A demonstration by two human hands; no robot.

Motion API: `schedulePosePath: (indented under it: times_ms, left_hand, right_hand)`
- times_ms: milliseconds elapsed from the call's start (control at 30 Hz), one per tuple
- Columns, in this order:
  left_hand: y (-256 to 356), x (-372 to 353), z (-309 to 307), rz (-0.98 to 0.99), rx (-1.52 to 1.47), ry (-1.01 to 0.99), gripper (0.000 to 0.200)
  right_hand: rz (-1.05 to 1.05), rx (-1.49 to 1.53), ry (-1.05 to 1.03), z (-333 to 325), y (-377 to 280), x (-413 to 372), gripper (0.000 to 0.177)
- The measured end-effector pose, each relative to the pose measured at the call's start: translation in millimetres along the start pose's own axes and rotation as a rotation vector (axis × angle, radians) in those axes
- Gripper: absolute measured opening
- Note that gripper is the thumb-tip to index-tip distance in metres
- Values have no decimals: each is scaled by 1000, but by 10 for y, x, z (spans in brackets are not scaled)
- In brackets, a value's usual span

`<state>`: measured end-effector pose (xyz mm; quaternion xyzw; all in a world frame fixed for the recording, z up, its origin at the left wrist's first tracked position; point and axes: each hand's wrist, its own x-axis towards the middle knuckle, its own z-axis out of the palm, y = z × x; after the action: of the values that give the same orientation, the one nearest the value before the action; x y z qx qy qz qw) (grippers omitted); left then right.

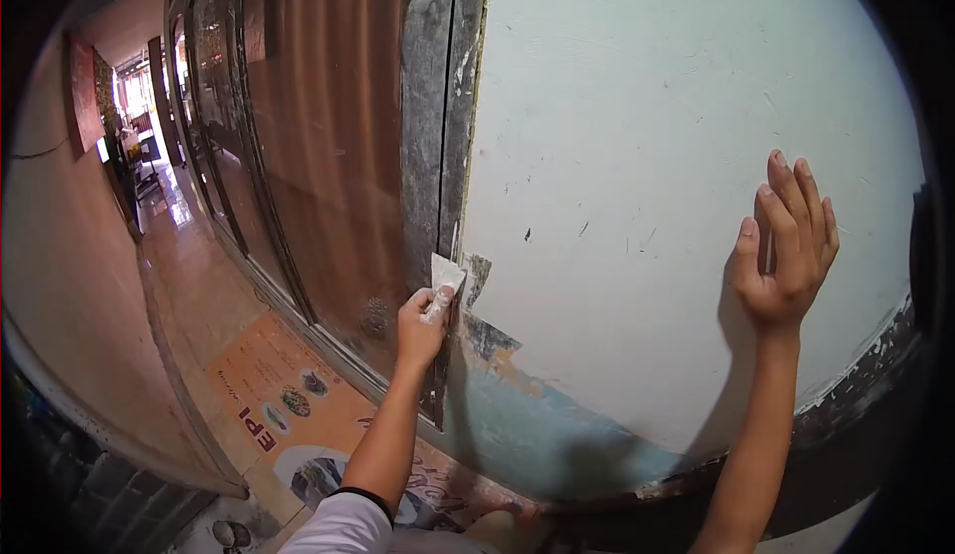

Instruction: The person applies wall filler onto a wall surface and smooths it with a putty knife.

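Note:
My left hand [423,330] is closed around a putty knife [447,274], its pale blade smeared with white and pointing up. White smears also coat the thumb. The blade overlaps the dark door frame [425,156] where it meets the white wall [617,136]. Just right of the knife, a grey and bluish bare patch [487,340] shows along the wall's lower left edge. Higher up on the right, my right hand [789,241] has its fingers stretched upward at the wall's surface and holds nothing.
Dark-framed glass panels with a brown curtain [328,136] run along the left. A printed orange banner [288,385] lies on the floor below them. Beyond, a tiled passage [194,266] leads to a bright opening beside a beige wall [80,285]. Grey blocks [109,494] sit at lower left.

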<state>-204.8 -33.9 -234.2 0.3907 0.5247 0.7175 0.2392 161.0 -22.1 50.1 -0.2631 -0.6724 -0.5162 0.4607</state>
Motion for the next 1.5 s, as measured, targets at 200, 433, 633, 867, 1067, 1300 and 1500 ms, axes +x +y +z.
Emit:
schedulePosePath:
  times_ms: [200, 433, 633, 867, 1067, 1300, 1500]
  left_hand:
    - [359, 54, 137, -23, -57, 2, 39]
    - [141, -2, 51, -49, -56, 14, 41]
    - [260, 73, 40, 26, 6, 9, 41]
    - [138, -75, -18, -107, -26, 8, 42]
    - [174, 13, 23, -1, 9, 10, 40]
    - [-304, -362, -27, -164, -28, 20, 37]
    - [-269, -182, -30, -12, 45, 24, 37]
  right_hand:
    - [-9, -6, -7, 4, 19, -4, 31]
    - [-20, -5, 0, 9, 26, -14, 34]
    - [-19, -2, -1, 17, 30, -13, 34]
    - [-34, -18, -14, 5, 7, -13, 33]
    - [-40, -17, -5, 28, 52, -28, 35]
    - [-23, -30, -19, 21, 29, -30, 35]
    - [-27, -21, -14, 5, 16, -2, 33]
